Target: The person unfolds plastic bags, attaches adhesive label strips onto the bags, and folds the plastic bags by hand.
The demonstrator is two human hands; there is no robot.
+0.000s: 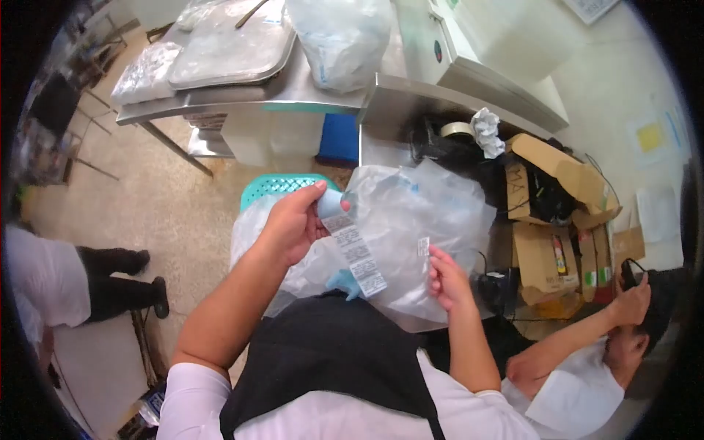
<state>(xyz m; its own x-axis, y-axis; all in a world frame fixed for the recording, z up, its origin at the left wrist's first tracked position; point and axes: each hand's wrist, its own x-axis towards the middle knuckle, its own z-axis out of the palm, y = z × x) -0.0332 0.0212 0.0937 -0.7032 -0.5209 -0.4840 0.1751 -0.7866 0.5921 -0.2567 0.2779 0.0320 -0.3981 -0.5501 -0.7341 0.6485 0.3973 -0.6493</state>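
Observation:
My left hand (pixel 295 224) is closed around a small roll of printed labels (pixel 355 249), whose loose strip hangs down toward my apron. Between the fingertips of my right hand (pixel 446 277) is one small white printed label (pixel 423 247), apart from the strip. Beneath both hands spreads a large clear plastic bag (pixel 396 220), and the right hand is just above it. A bit of light blue material (pixel 345 282) shows near the strip's lower end. What the bag holds, if anything, I cannot make out.
A turquoise basket (pixel 282 183) stands beyond my left hand. Ahead is a metal table (pixel 242 110) bearing a tray (pixel 227 59) and a full plastic bag (pixel 341 44). Cardboard boxes (pixel 546 257) sit at right, near a seated person (pixel 587 367). Another person (pixel 66 271) stands at left.

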